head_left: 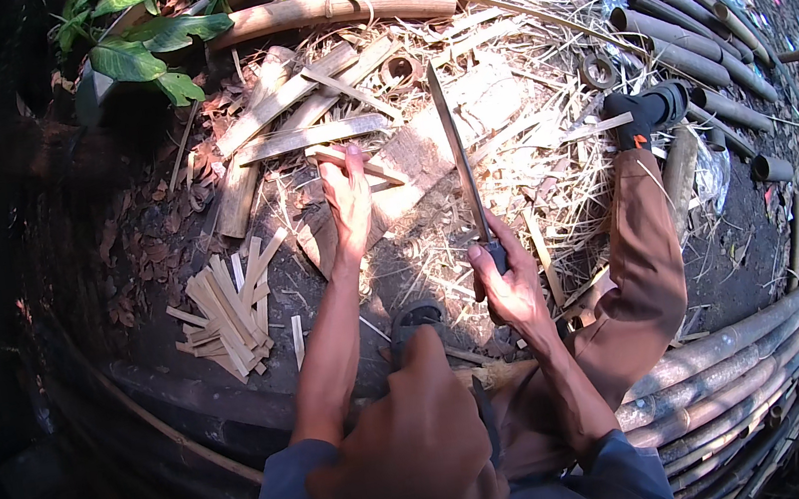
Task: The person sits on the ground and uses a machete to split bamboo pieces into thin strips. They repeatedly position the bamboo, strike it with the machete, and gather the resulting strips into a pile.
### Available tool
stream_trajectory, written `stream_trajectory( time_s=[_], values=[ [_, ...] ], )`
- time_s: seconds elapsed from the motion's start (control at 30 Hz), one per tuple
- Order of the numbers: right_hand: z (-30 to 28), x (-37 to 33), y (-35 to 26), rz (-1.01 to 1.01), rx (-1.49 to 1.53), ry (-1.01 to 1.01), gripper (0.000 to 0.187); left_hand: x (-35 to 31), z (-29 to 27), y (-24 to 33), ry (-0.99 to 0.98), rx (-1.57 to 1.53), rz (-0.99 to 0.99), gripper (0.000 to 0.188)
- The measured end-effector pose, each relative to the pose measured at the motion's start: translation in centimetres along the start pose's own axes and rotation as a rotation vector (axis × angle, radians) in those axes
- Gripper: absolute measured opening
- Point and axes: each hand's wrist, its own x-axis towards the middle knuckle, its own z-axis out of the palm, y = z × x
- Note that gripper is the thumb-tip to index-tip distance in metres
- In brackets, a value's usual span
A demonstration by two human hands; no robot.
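My right hand [510,280] is closed round the dark handle of a machete, its long blade [456,146] pointing up and away from me. My left hand [349,201] grips a short split piece of bamboo [383,170], with the thumb on top and the fingers partly hidden. Beneath that piece and to its right lies a broad wooden block [427,150], lit by a bright patch of sun. The blade stands to the right of the bamboo piece, apart from it.
Split bamboo slats [289,97] lie beyond my left hand. A pile of thin strips [227,318] sits at left. Shavings [548,154] cover the ground at right. Bamboo poles [685,40] line the far right, and more poles [739,376] the near right. My booted foot [648,106] rests at right.
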Motion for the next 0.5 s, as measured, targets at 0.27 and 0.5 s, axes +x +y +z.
stream_trajectory(
  time_s=[0.27,0.5],
  values=[
    [0.8,0.8,-4.1,-0.199,0.128,-0.08,0.058,-2.3,1.1,1.9,-0.297,0.029,0.135,0.018],
    [1.8,2.3,-4.1,0.04,0.323,-0.149,0.052,-3.9,1.3,1.0,-0.493,0.096,0.249,0.027]
  ],
)
